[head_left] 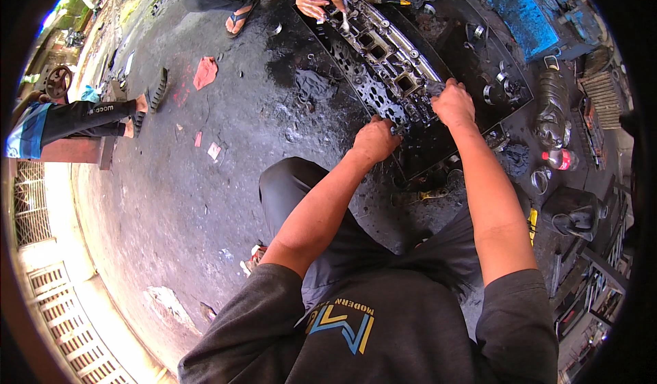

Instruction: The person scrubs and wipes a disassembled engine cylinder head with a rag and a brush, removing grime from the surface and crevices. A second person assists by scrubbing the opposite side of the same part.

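Head view: the long engine casting [390, 68], oily silver-grey with square dark ports along its length, lies slantwise over a black board [472, 69]; a flat, hole-riddled metal plate [363, 82] alongside. My right grip [454, 103], fingers curled, at its near end; left grip [375, 140] curled by the plate. Can't tell what either holds.

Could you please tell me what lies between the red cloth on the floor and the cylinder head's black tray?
In the head view, a dark crumpled rag lies between the red cloth and the black tray bearing the cylinder head, nearer the tray.
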Available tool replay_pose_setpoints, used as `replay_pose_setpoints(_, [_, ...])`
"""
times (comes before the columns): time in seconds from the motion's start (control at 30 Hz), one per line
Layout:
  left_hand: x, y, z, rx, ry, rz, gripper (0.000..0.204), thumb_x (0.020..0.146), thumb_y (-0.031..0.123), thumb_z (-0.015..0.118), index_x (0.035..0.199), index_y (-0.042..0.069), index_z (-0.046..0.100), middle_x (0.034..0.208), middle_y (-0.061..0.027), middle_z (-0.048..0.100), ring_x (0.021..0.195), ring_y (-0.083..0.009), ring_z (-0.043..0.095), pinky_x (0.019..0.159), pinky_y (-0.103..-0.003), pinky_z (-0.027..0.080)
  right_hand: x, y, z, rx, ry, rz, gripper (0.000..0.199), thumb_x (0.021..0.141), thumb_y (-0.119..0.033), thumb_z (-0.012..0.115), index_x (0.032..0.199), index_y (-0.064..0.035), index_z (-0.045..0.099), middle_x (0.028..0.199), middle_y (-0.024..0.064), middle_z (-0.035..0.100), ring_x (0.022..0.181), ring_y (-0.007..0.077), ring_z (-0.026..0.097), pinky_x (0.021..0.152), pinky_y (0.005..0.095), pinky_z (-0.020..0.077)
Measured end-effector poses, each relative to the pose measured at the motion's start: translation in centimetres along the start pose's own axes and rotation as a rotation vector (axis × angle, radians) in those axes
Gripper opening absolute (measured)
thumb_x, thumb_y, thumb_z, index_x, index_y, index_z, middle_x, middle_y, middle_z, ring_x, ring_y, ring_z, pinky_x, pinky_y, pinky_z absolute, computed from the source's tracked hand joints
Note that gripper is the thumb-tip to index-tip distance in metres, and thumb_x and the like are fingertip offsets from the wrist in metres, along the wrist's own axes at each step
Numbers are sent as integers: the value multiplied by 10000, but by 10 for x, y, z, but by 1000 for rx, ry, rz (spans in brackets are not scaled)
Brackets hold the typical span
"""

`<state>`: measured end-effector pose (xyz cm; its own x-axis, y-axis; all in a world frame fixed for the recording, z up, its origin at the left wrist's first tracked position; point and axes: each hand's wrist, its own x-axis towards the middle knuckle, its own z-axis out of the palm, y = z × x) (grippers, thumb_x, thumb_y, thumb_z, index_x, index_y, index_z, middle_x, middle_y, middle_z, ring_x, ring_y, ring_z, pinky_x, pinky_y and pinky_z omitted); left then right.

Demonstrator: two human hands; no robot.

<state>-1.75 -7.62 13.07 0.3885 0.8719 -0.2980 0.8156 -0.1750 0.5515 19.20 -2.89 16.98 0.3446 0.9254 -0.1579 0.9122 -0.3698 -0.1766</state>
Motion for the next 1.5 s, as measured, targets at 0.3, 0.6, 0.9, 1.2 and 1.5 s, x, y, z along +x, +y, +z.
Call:
replay_pose_setpoints(0.3, [-2, -1, 0, -11, -6, 5, 447, 844, 392, 673, 1073, 9, 654, 1118, -256, 610, 1056, -396, 612, 929, -457, 495, -1, 1, 0, 20, 4, -14, 517, 794, -255, 699, 1200, 19, 533, 1207, 272, 587, 1116, 406, 605, 957, 460, 503])
replay_pose_setpoints(0.6, [-16, -8, -13, -2, 36, 9, 408, 842, 387, 661, 1056, 39, 658, 1082, -252, 625, 1030, -394, 620, 899, -450, 512, -2, -1, -4, -23, 16, -94, 499, 803, -288, 686, 1165, 28, 548, 1155, 292, 612, 1080, 428, 618, 941, 478, 499])
replay_pose_setpoints(0.9, [128, 114, -111, 293, 154, 109, 300, 819, 305, 642, 1064, 174, 755, 1130, -106, 698, 1077, -290, 651, 831, -469, 546, 11, 14, 7, -34, -35, -186, 459, 821, -338, 668, 1097, 24, 606, 1115, 275, 650, 1076, 453, 612, 911, 540, 492])
replay_pose_setpoints(1.2, [316, 295, -130, 882, 420, 104, 460, 865, 385, 619, 1296, 225, 640, 1347, -56, 598, 1156, -323, 592, 802, -622, 496, 31, 16, 21, -54, -98, -287, 510, 833, -373, 664, 1160, 11, 588, 1168, 276, 627, 1065, 444, 622, 916, 519, 501])
replay_pose_setpoints(1.5, [148, 258, -127, 883, 255, -9, 459, 892, 372, 566, 1286, 148, 642, 1306, -120, 607, 1127, -395, 588, 777, -694, 471, 27, 21, 21, 6, -64, -278, 483, 835, -328, 656, 1147, 29, 567, 1187, 272, 608, 1083, 439, 617, 932, 493, 510])
